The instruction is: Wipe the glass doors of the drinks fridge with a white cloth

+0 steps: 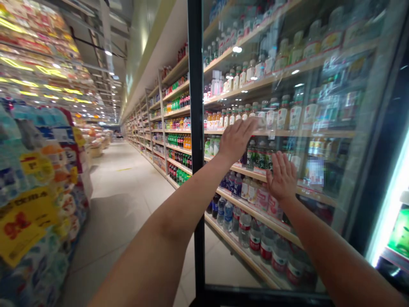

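A glass cooler door (319,273) in a black frame (197,128) stands open in front of me. Both my hands are raised before its pane, holding nothing. My left hand (238,137) reaches across the glass, fingers stretched to the right and slightly blurred. Lower and further right, my right hand (283,177) has its fingers extended upward and apart, palm towards the glass. Whether either palm presses on the pane, I cannot tell. Through the glass show shelves of drinks, among them white-labelled bottles (283,113) and red-labelled water bottles (266,247).
Long drink shelves (177,128) run down the aisle beyond the door. On the left, stacked packs (64,170) carry a yellow price sign (27,221). Tiled floor (119,204) lies between. At right, a lit cooler holds green bottles (401,230). Reflections cover part of the pane.
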A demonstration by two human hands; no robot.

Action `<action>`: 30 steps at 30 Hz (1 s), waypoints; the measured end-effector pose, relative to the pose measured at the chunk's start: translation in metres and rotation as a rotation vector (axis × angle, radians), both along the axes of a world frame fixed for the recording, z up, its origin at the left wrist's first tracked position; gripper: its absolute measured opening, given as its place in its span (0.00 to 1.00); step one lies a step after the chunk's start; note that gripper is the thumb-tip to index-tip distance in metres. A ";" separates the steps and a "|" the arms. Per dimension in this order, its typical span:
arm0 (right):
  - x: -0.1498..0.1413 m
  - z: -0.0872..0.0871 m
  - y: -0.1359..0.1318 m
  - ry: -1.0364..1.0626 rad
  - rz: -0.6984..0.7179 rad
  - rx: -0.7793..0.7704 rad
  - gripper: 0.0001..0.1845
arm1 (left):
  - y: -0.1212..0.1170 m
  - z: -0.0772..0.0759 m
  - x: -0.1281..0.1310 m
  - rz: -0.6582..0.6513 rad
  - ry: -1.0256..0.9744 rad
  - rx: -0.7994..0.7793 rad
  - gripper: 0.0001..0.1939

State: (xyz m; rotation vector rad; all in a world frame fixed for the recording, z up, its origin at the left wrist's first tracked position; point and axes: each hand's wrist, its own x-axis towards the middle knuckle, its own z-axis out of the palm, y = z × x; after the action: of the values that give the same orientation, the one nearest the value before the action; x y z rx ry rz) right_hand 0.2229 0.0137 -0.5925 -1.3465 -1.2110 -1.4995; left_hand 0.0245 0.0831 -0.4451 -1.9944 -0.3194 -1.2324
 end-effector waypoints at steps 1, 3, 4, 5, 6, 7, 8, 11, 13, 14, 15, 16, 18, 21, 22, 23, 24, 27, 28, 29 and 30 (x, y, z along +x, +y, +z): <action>0.000 0.000 0.000 0.001 -0.008 0.000 0.35 | 0.001 0.002 0.001 0.005 -0.073 -0.024 0.30; 0.001 0.000 0.000 0.011 -0.023 -0.007 0.34 | 0.001 -0.005 0.005 -0.016 -0.071 -0.023 0.28; 0.002 -0.001 0.001 0.011 -0.027 -0.006 0.34 | 0.000 -0.013 0.007 -0.036 0.002 0.001 0.27; 0.002 -0.001 0.001 0.004 -0.030 0.001 0.34 | -0.001 -0.022 0.009 -0.057 0.095 0.030 0.26; 0.003 -0.001 0.002 -0.007 -0.030 0.011 0.34 | -0.002 -0.031 0.011 -0.076 0.181 0.057 0.25; 0.003 -0.001 0.002 -0.015 -0.028 0.019 0.34 | -0.004 -0.038 0.012 -0.090 0.240 0.072 0.25; 0.003 -0.002 0.002 -0.016 -0.024 0.021 0.35 | -0.005 -0.043 0.013 -0.097 0.257 0.070 0.25; 0.002 -0.002 0.003 0.036 -0.003 -0.020 0.35 | -0.005 -0.041 0.011 -0.093 0.109 -0.008 0.25; 0.001 -0.001 0.000 0.063 0.032 -0.038 0.34 | -0.003 -0.034 0.009 -0.093 0.034 -0.052 0.25; 0.000 0.000 -0.002 0.070 0.060 -0.041 0.33 | -0.002 -0.032 0.008 -0.099 0.039 -0.059 0.24; -0.001 0.001 -0.005 0.076 0.097 -0.046 0.33 | -0.001 -0.032 0.007 -0.109 0.063 -0.057 0.23; -0.002 0.004 -0.008 0.085 0.141 -0.048 0.32 | 0.000 -0.033 0.007 -0.123 0.097 -0.044 0.22; -0.006 0.013 -0.017 0.111 0.237 -0.011 0.34 | 0.003 -0.038 0.009 -0.167 0.152 -0.015 0.21; -0.017 0.034 -0.027 0.071 0.287 0.058 0.39 | 0.010 -0.048 0.011 -0.275 0.211 0.027 0.20; -0.022 0.041 -0.028 0.024 0.279 0.021 0.39 | 0.013 -0.052 0.012 -0.310 0.220 0.035 0.20; -0.028 0.047 -0.027 -0.032 0.274 -0.046 0.39 | 0.015 -0.056 0.011 -0.336 0.211 0.037 0.20; -0.033 0.051 -0.026 -0.084 0.275 -0.123 0.38 | 0.018 -0.060 0.009 -0.344 0.179 0.032 0.19; -0.044 0.050 -0.016 -0.157 0.304 -0.234 0.32 | 0.023 -0.076 -0.005 -0.238 -0.035 -0.015 0.20; -0.046 0.045 -0.014 -0.159 0.307 -0.232 0.29 | 0.025 -0.082 -0.012 -0.175 -0.094 -0.029 0.22; -0.047 0.041 -0.012 -0.160 0.306 -0.230 0.27 | 0.025 -0.087 -0.019 -0.109 -0.123 -0.041 0.24; -0.047 0.036 -0.011 -0.163 0.302 -0.235 0.25 | 0.025 -0.092 -0.025 -0.050 -0.123 -0.050 0.27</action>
State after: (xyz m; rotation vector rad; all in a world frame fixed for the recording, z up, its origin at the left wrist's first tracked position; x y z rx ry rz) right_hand 0.1759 0.0024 -0.5563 -1.1400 -1.6566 -1.3006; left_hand -0.0002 0.1083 -0.5367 -1.9835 -0.3664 -1.3946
